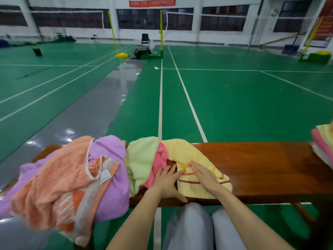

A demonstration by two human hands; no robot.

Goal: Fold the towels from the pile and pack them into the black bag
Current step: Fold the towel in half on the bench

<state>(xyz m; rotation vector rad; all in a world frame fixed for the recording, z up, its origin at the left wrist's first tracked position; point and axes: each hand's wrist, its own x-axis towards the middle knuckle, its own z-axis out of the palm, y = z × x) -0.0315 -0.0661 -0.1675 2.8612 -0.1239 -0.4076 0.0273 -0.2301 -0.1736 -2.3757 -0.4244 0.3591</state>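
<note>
Both palms down flat on the yellow towel on the wooden bench — left hand and right hand with fingers straight, gripping nothing. The unfolded pile sprawls just left — orange, purple, green, pink. Folded towels sit at the bench's far right end.
</note>
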